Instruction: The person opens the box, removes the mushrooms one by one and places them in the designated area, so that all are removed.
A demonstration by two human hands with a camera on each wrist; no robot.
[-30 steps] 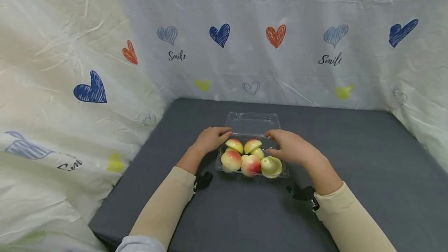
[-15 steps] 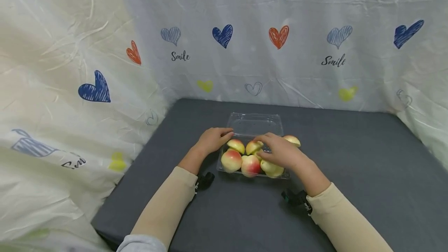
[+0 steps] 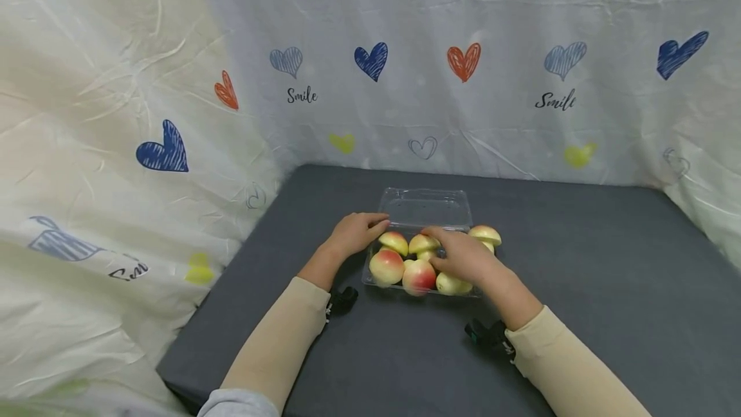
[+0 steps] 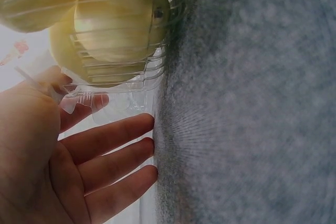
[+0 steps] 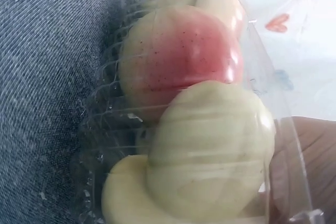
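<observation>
A clear plastic container [image 3: 370, 280] holds several red-and-yellow peach-like pieces [image 3: 386, 267], some whole and some cap-shaped. My left hand [image 3: 352, 234] rests at its back left corner; in the left wrist view that hand [image 4: 68, 156] has three fingers extended with tips at the grey surface, its other digits beside the rim. My right hand [image 3: 466, 256] is over the right half, fingers and thumb apart near a middle piece [image 3: 422, 243]; contact is unclear. Close up, a pale piece [image 5: 210, 150] partly hides the right hand [image 5: 315, 166].
The container's transparent lid [image 3: 428, 206] lies back behind it. Another red-and-yellow piece [image 3: 486, 235] shows beyond my right hand, at the container's back right. A grey-covered table [image 3: 405, 352] supports everything, with a heart-printed curtain [image 3: 498, 11] behind and to the left.
My right hand has moved left over the container, and the piece at the back right has come into sight. My left hand stays at the corner.
</observation>
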